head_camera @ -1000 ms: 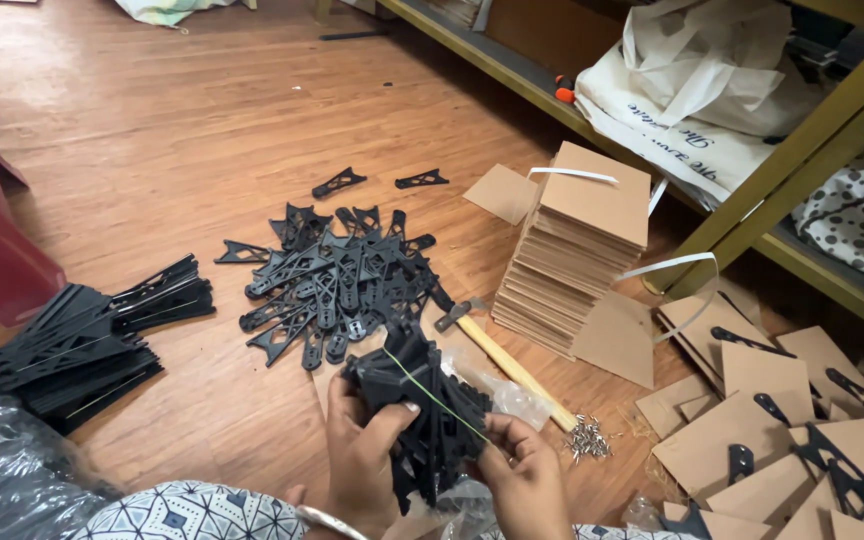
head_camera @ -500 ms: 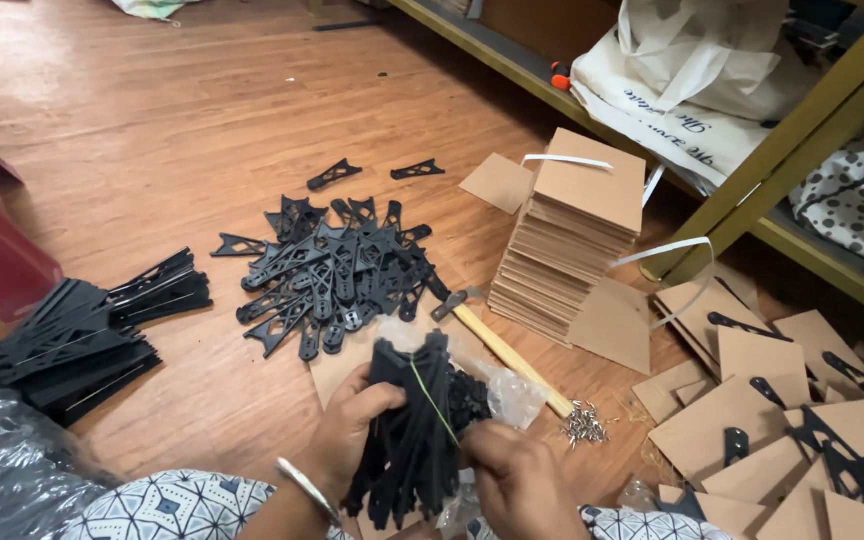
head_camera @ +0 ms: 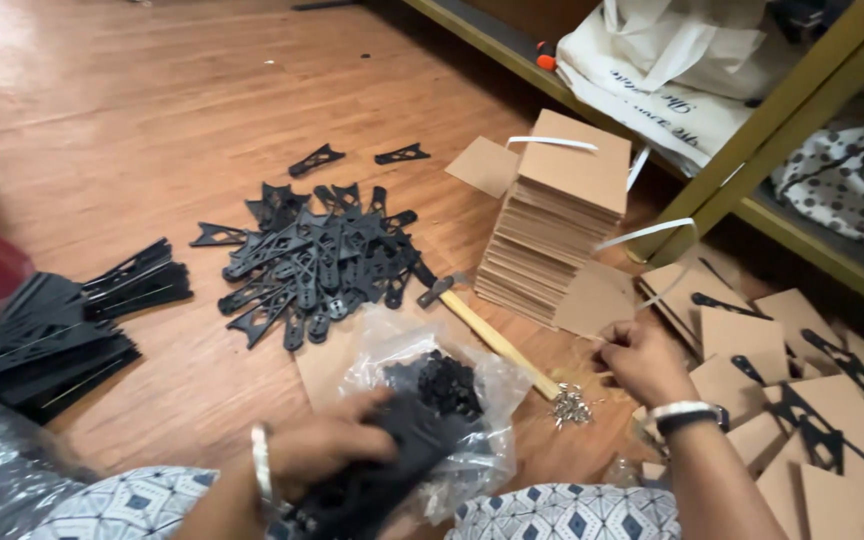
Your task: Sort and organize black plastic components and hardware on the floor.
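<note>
My left hand (head_camera: 337,445) grips a bundle of flat black plastic pieces (head_camera: 382,470) low in the view, over a clear plastic bag (head_camera: 452,395) holding small black parts. My right hand (head_camera: 642,355) reaches out to the right, fingers curled at the floor beside a loose cardboard square (head_camera: 592,298) and a small heap of metal screws (head_camera: 572,405); whether it pinches anything is hidden. A wooden-handled hammer (head_camera: 487,330) lies between the two hands.
A pile of black pieces (head_camera: 317,260) covers the wooden floor ahead. A tall stack of cardboard squares (head_camera: 562,215) stands to the right. Tied black bundles (head_camera: 52,330) lie left. Cardboard with black pieces (head_camera: 802,400) lies far right, under a shelf frame (head_camera: 752,180).
Both hands held the black bundle together before. Now my right hand has let go and moved right to the cardboard and screws, while my left hand lowered the bundle.
</note>
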